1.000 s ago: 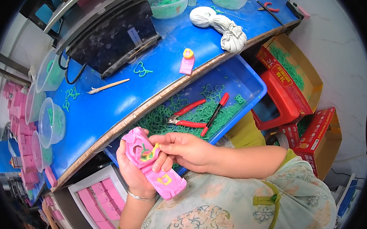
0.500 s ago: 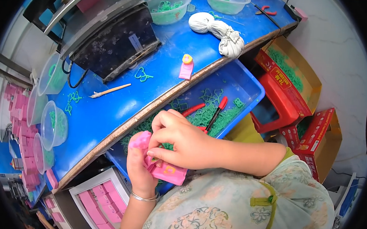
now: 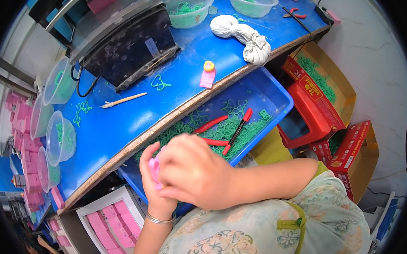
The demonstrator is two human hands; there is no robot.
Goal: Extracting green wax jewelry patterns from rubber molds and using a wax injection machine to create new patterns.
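Both my hands meet over the near side of a blue plastic tray [image 3: 285, 103]. My left hand [image 3: 158, 198] is closed round a soft pink rubbery piece [image 3: 155, 168], probably a mould. My right hand [image 3: 199, 172], slightly blurred, curls over the same piece from the right, fingers bent against it and hiding most of it. Behind the hands, the tray holds many small green shaped pieces [image 3: 253, 136], red-handled pliers [image 3: 211, 124] and a black and red marker [image 3: 238, 131]. A pink block with a yellow top [image 3: 208, 75] stands at the table edge.
On the blue table [image 3: 125, 127] are a black machine [image 3: 129, 45], a wooden-handled brush [image 3: 124, 100], a white cloth bundle [image 3: 243, 35] and clear tubs [image 3: 186, 15] of green pieces. Red cardboard boxes [image 3: 349, 148] and a red stool [image 3: 305, 114] stand at right; pink blocks [image 3: 115, 223] lie lower left.
My right hand has turned and shifted down over the pink piece, covering the lower part that showed before. More of the pliers and marker is now visible.
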